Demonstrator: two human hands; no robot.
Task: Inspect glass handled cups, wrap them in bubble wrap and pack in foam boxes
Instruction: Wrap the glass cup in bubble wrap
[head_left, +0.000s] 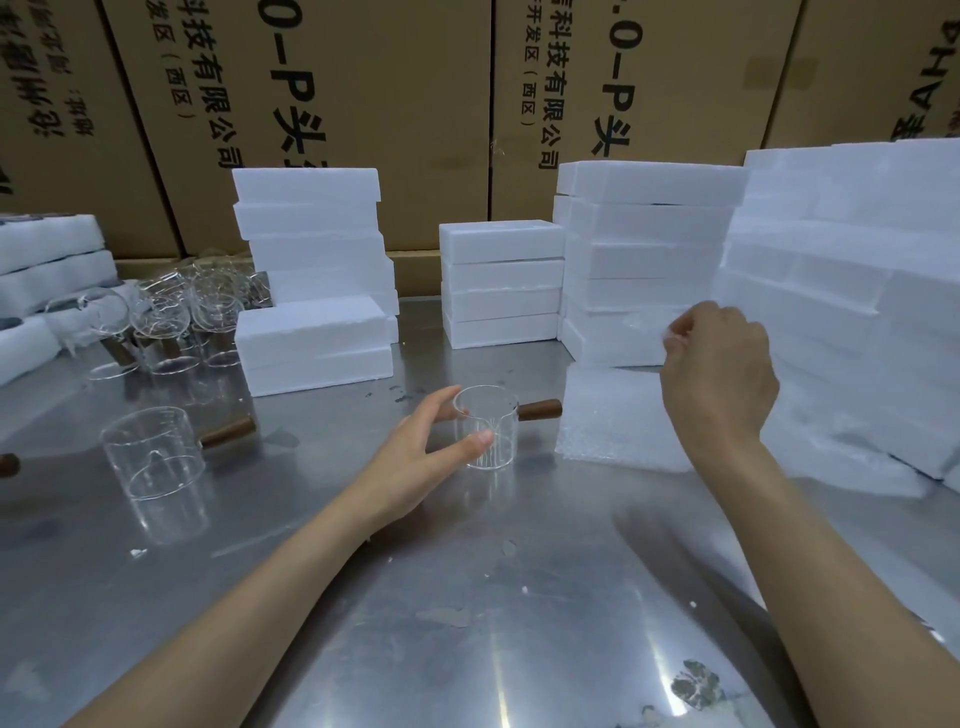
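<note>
Two glass cups stand upright apart from the rest on the steel table (467, 623). Your left hand (415, 462) cups the nearer glass cup (485, 428), thumb at its front wall and fingers curved round its far side, its wooden handle (540, 409) pointing right. The second glass cup (153, 452) stands well to the left, untouched. Your right hand (719, 374) pinches a bubble wrap sheet (613, 415) by its top edge, before the foam boxes (644, 260). More cups (171, 317) crowd back left, too tangled to count.
</note>
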